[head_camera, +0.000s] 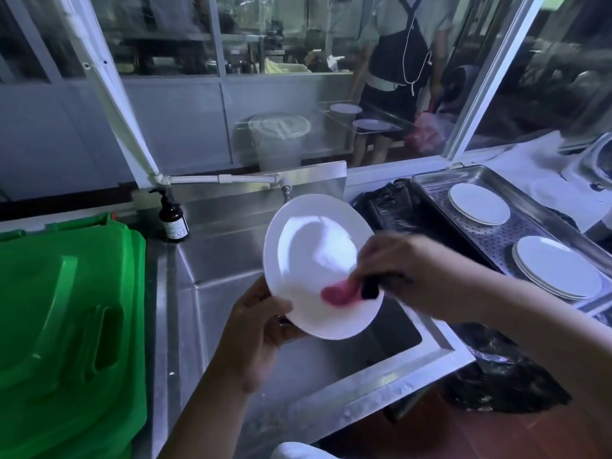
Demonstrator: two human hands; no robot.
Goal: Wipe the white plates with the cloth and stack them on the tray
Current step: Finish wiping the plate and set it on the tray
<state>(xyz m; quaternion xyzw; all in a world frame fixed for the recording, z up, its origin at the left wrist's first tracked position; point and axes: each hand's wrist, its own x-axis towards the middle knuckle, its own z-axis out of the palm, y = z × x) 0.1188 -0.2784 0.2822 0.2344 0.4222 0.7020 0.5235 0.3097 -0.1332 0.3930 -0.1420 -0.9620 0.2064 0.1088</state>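
Stainless steel runs under everything: a sink basin (pixel 238 260) directly below the hands, with a perforated metal tray (pixel 496 240) just to its right.

Nearest the camera, the left hand (pixel 255 329) grips the lower left rim of a white plate (pixel 314 260), thumb over the front edge and fingers curled behind it, so the plate stands tilted over the basin. That one-edge hold looks like the main risk. If the plate is wet or the rubbing presses hard, it could pivot out of the grip and fall into the steel sink, where it might chip or break.

Across the plate's lower right, the right hand (pixel 397 270) is closed around a pink cloth (pixel 337 293), bunched and pressed against the plate face. Something dark sits in the same fist; its nature is unclear. Motion blur hides the fingertips.

Farther right, two stacks of white plates (pixel 559 266) already lie on the tray, one nearer and one behind. A careless set-down could knock either stack askew.

Beyond the basin stands a brown pump bottle (pixel 172 220), and a green bin lid (pixel 66 309) fills the left side.
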